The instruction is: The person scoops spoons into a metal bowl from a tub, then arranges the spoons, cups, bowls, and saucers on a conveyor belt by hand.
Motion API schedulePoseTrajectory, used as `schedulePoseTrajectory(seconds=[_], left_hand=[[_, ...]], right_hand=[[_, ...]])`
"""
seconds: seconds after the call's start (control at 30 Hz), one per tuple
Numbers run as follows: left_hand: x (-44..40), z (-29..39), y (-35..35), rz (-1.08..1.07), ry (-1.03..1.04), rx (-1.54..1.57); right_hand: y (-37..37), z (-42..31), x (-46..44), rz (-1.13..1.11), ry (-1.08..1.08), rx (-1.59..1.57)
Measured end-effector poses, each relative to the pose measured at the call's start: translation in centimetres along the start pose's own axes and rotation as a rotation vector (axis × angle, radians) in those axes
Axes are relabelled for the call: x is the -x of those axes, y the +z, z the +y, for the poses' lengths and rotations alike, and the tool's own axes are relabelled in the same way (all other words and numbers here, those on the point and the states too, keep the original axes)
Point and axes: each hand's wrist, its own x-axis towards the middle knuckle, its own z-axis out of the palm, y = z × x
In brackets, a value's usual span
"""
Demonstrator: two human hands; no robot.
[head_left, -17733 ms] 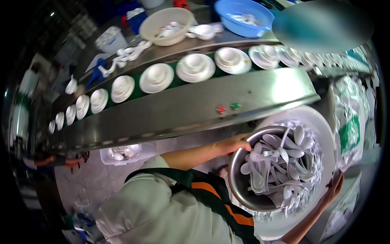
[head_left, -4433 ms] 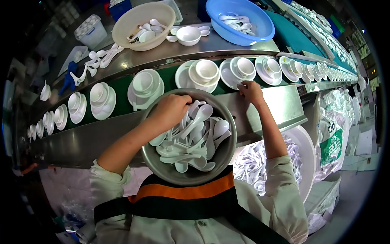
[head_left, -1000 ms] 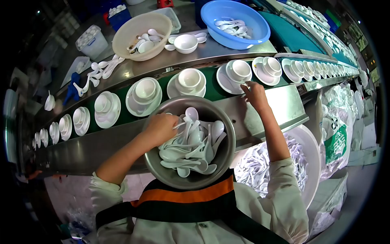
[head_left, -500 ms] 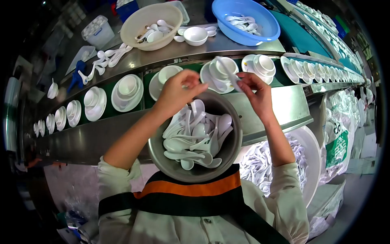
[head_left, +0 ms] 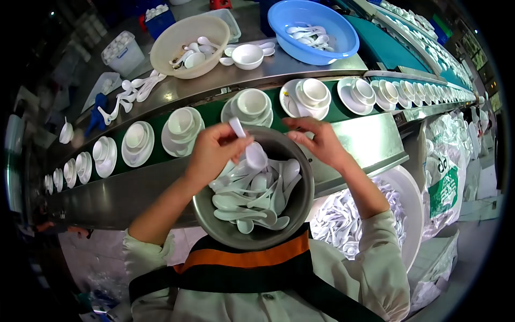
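My left hand (head_left: pixel 214 153) is closed around a white spoon (head_left: pixel 237 127), its handle pointing up above the far rim of a metal basin (head_left: pixel 308 201). Many white spoons (head_left: pixel 252 198) lie heaped in that basin, which stands against my apron. Beyond the basin's right rim, my right hand (head_left: pixel 316 140) has its thumb and fingers apart with nothing in them. Closest to it is a white plate (head_left: pixel 285 102) bearing a small bowl (head_left: pixel 314 92) and a spoon that lies at the plate's left side. Another plate-and-bowl set (head_left: pixel 252 104) sits just past my left hand.
A green conveyor belt (head_left: pixel 212 126) carries a row of plates with bowls. On the metal ledge behind stand a cream basin (head_left: pixel 161 53) and a blue basin (head_left: pixel 348 45), both with spoons. A large white tub (head_left: pixel 414 214) of spoons is at my lower right.
The spoon in my right hand has gone from it; a spoon now lies on the plate ahead. My left hand has come back over the basin and grips a spoon. The plate sets have shifted right.
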Motion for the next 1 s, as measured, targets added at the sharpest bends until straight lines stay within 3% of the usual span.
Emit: schedulePoseTrajectory(seconds=[0.07,0.1,0.23,0.33,0.37,0.43,0.5,0.57,0.63,0.67,0.7,0.73,0.77,0.83,0.87,0.97,1.0], left_hand=[[-1.3,0.9,0.8,0.026,0.046,0.219],[-1.9,0.9,1.2,0.023,0.052,0.22],[-2.7,0.4,2.2,-0.023,0.035,0.386],[-1.4,-0.9,-0.1,-0.175,0.019,-0.678],[-0.8,-1.7,-0.1,-0.179,0.019,-0.679],[0.4,-4.3,0.3,-0.262,0.148,-1.168],[0.7,-5.4,1.9,-0.263,0.101,-1.15],[0.4,-5.7,1.7,-0.234,0.213,-1.101],[0.0,-4.8,1.0,-0.241,0.113,-0.827],[-0.2,-4.5,0.4,-0.206,0.182,-0.744],[-0.4,-3.5,-0.2,-0.252,0.126,-0.668],[-0.4,-2.0,-0.3,-0.233,0.002,-0.494],[-0.5,-0.7,-0.3,-0.211,-0.121,-0.32],[-1.1,1.0,0.3,-0.186,-0.053,0.031],[-1.5,1.3,1.1,-0.144,-0.003,0.133],[-2.5,0.7,2.5,-0.115,0.087,0.244],[-2.5,0.4,2.8,-0.114,0.087,0.245]], right_hand=[[0.3,-2.8,0.9,-0.091,-0.238,-0.17],[0.5,-2.9,1.1,-0.088,-0.24,-0.164],[-0.1,-0.6,1.1,0.024,0.286,-0.53],[-2.8,6.1,0.4,0.185,0.321,-0.285],[-3.4,8.7,0.4,0.252,0.308,-0.163],[-4.7,12.5,-0.3,0.199,0.415,0.152],[-4.5,15.7,-0.8,0.15,0.519,0.307],[-3.4,17.4,-1.2,0.18,0.403,0.51],[-2.9,14.6,-1.4,0.119,0.41,0.713],[-2.8,13.5,-1.1,0.143,0.309,0.77],[-3.2,9.7,-1.0,0.146,0.262,0.74],[-3.0,7.6,-0.7,0.216,0.09,0.608],[-3.0,4.6,-0.5,0.159,0.072,0.402],[-2.5,-1.0,0.7,-0.058,0.043,-0.198],[-1.1,-2.3,1.5,-0.067,-0.133,-0.225],[0.4,-4.5,2.8,-0.136,-0.019,-0.33],[0.2,-4.0,2.9,-0.115,0.149,-0.422]])
